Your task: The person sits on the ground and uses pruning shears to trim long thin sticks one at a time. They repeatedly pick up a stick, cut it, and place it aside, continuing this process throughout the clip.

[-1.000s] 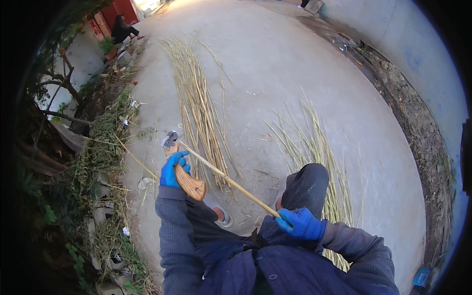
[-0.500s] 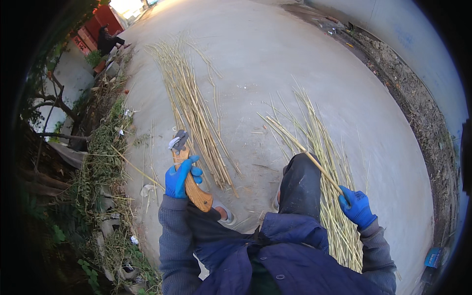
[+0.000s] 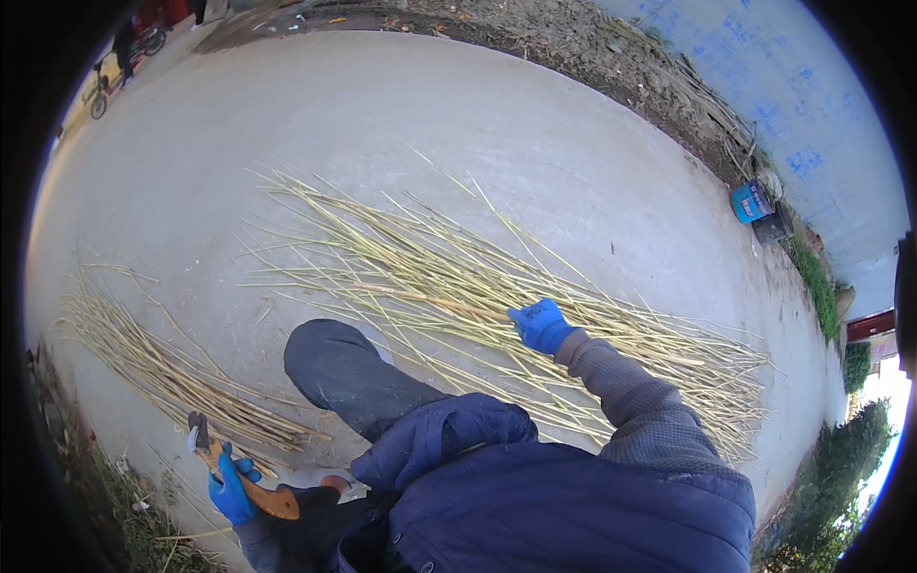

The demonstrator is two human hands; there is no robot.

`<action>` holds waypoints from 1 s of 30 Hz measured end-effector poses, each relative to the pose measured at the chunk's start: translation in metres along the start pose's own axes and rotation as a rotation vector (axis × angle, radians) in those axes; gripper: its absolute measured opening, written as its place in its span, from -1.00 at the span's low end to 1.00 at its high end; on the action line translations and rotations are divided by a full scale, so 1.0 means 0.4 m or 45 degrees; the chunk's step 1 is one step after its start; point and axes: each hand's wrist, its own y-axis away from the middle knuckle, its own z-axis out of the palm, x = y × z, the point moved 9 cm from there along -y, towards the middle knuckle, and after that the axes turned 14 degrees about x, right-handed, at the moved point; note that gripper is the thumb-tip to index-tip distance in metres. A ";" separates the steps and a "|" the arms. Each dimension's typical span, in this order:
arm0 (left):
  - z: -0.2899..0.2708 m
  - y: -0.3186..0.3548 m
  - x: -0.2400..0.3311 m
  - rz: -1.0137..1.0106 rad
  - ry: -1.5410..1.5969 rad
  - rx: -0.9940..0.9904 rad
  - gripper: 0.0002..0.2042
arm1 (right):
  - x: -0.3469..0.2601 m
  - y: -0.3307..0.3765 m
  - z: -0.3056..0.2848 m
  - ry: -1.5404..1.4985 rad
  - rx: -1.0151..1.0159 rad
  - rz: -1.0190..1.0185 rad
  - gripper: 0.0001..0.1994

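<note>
Head view, right hand [image 3: 541,325] in blue glove pinching stalks in the big reed pile [image 3: 458,286], left hand [image 3: 231,485] fisted round wooden-handled saw [image 3: 244,477], smaller reed bundle [image 3: 162,368] just beside the saw.

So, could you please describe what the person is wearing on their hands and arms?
Both hands wear bright blue work gloves: the left hand and the right hand. The right forearm is covered by a grey ribbed knit sleeve, which emerges from a dark navy quilted puffer jacket. The left sleeve is dark and mostly hidden at the picture's lower edge.
</note>
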 end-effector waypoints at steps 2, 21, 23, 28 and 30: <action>0.027 -0.010 -0.004 0.019 -0.034 -0.056 -0.60 | 0.048 0.076 0.022 0.078 -0.059 0.067 -0.87; 0.047 0.037 0.006 0.005 -0.156 -0.105 -0.58 | 0.546 0.649 -0.150 0.702 -0.743 1.485 -0.54; 0.068 0.090 0.063 0.081 -0.066 -0.125 -0.64 | 0.423 0.363 -0.088 0.509 -0.367 1.121 -0.49; 0.102 0.207 0.158 0.067 -0.105 -0.191 -0.76 | -0.126 -0.371 -0.202 -0.817 0.478 0.182 -0.53; 0.121 0.254 0.194 0.080 -0.089 -0.275 -0.76 | -0.391 -0.518 -0.293 -1.127 0.383 -0.077 -0.54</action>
